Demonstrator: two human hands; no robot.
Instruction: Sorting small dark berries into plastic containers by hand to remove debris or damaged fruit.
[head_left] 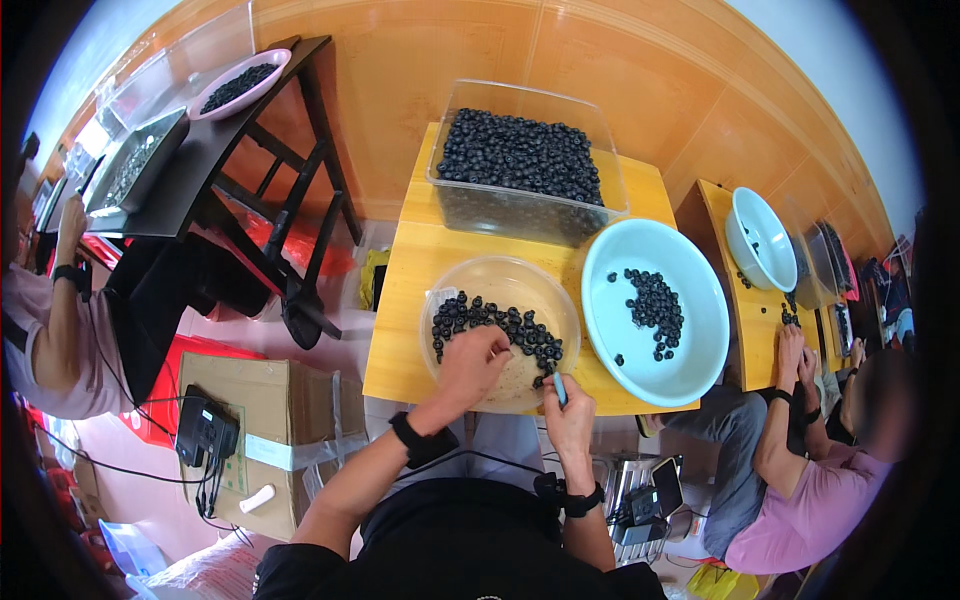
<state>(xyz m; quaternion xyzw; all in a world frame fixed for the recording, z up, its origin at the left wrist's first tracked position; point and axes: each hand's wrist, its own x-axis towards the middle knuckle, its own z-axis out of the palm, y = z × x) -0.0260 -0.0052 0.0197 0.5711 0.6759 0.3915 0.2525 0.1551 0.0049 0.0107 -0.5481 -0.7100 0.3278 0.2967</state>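
A shallow clear round bowl (490, 268) stands on the yellow table before me. Small round black pieces (478, 314), berry- or bead-like, lie heaped along its left and middle. Over the bowl, my left hand (472, 365) is closed with fingertips pinched together; whatever they hold is too small to make out. At the bowl's near right rim, my right hand (570, 418) grips a slim light-blue tool (560, 389) whose working end I cannot make out. Black pieces lie close to its tip. Right of the bowl, a light-blue basin (622, 345) holds a loose cluster of similar pieces.
A clear rectangular bin (520, 215) full of black pieces stands at the table's back. Cardboard box (265, 400) and black stool (300, 230) are at left. Co-workers sit on both sides, the right one at another yellow table (725, 290) with a blue basin (762, 238).
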